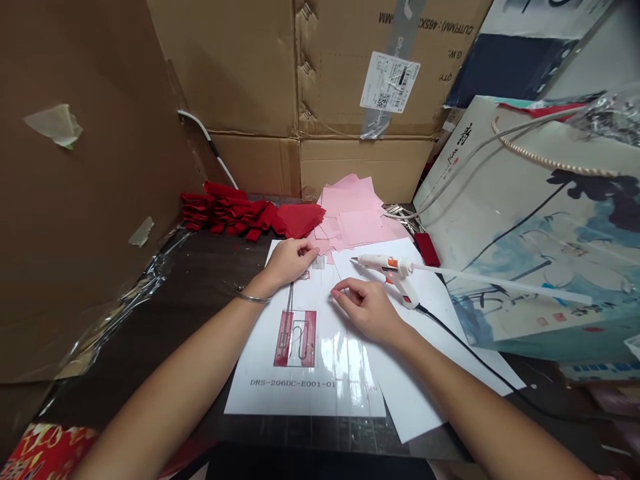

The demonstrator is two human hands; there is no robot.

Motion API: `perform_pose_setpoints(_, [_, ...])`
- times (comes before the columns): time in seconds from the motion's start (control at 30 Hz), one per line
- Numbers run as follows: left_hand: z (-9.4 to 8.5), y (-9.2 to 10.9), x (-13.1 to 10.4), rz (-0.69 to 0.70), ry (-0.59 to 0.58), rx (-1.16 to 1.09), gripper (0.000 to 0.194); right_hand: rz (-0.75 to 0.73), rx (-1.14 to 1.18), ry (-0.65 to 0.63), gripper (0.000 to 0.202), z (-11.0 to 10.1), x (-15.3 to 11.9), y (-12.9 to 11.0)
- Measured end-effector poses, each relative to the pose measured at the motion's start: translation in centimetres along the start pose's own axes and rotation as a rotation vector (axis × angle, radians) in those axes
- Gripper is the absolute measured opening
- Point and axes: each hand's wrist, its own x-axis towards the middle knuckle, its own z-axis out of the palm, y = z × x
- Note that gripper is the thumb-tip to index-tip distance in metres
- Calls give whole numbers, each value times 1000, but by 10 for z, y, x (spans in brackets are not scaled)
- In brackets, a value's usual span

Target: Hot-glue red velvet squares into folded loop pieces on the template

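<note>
My left hand (293, 261), a bangle at its wrist, is over the top of a printed white sheet (260, 400). Its thumb and index finger are pinched together by a small clear piece (319, 263); what they grip is too small to tell. Over the sheet's right side, my right hand (367, 308) has its fingers curled and thumb pressed to the index finger, with nothing clear to see between them. A white glue gun (395, 267) with a long glue stick lies just beyond it. Below my left hand are tweezers (290, 298) and a red printed rectangle (295, 339).
Folded red cloth pieces (230, 212) lie at the back left, beside a pile of pink paper squares (355, 210). Cardboard (240, 67) stands behind and at the left. A painted paper bag (540, 233) is at the right, near the gun's black cable (465, 343).
</note>
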Motion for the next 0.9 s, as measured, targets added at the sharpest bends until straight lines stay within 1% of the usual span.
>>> perform_pose_setpoints(0.07, [1,0,-1,-4,2,13,29,13,-45,37,22,-4,-9,-3])
perform_pose_setpoints(0.1, [1,0,-1,-7,2,19,29,45,-73,76,23,-7,-16,-4])
perform_pose_setpoints(0.17, [2,0,-2,-13,2,29,29,164,-126,206,27,-13,-35,-4])
perform_pose_setpoints(0.2, [2,1,-2,-15,1,35,28,254,-155,286,27,-17,-45,-2])
perform_pose_setpoints(0.27, [2,2,-2,-13,-3,47,28,392,-195,422,31,-24,-62,5])
perform_pose_setpoints(0.3, [2,3,-3,-12,-5,53,28,409,-216,492,39,-28,-67,10])
perform_pose_setpoints(0.33, [2,4,-4,-11,-5,60,27,393,-241,559,51,-31,-69,15])
perform_pose_setpoints(0.37, [2,5,-5,-12,-4,68,25,363,-261,600,64,-35,-67,20])
perform_pose_setpoints(0.4, [2,7,-7,-13,-2,77,23,342,-258,615,71,-39,-61,24])
perform_pose_setpoints(0.47, [3,9,-11,-14,4,94,20,367,-171,560,74,-48,-45,27])
perform_pose_setpoints(0.5, [3,9,-13,-11,8,100,19,380,-125,511,70,-52,-36,26])
perform_pose_setpoints(0.6, [3,8,-17,5,16,109,18,349,-49,298,49,-63,-16,15])
perform_pose_setpoints(0.67, [3,6,-17,10,20,116,19,338,-38,222,43,-66,-12,8])
perform_pose_setpoints(0.77, [2,5,-16,15,22,137,22,348,-6,220,42,-64,-12,9])
perform_pose_setpoints(0.9, [3,5,-15,27,28,184,21,299,-1,252,43,-56,-13,22])
